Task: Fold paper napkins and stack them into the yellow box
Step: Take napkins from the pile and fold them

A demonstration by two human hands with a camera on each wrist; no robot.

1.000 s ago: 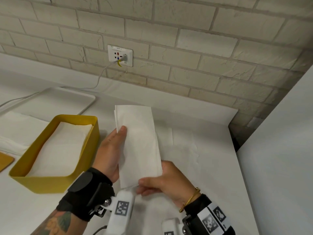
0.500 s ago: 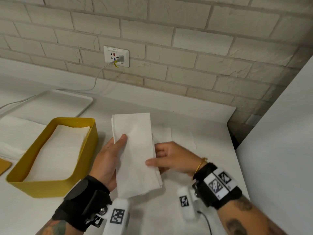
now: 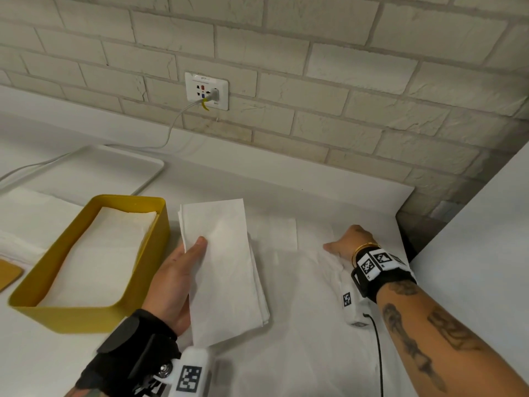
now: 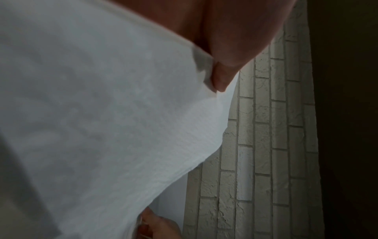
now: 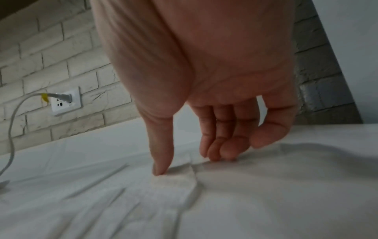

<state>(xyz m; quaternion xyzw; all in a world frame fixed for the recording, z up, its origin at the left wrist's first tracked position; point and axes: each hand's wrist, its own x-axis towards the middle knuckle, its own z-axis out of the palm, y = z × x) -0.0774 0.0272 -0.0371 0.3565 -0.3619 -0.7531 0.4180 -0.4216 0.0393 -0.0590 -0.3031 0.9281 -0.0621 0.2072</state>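
Your left hand (image 3: 174, 285) pinches the folded white paper napkin (image 3: 226, 270), thumb on top, just beside the yellow rectangular box (image 3: 86, 316), ready to stack it. Your right hand's (image 3: 347, 243) fingers (image 5: 216, 145) press together on the flat white napkin sheet (image 5: 266, 186) near the worktop's right edge, probably to lift it.

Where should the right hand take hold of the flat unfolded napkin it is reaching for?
Probably at its near right edge, from above. The unfolded napkin lies flat on the table, so only an edge can be lifted. The right hand already has its fingers pointing down, touching the sheet where it wrinkles.
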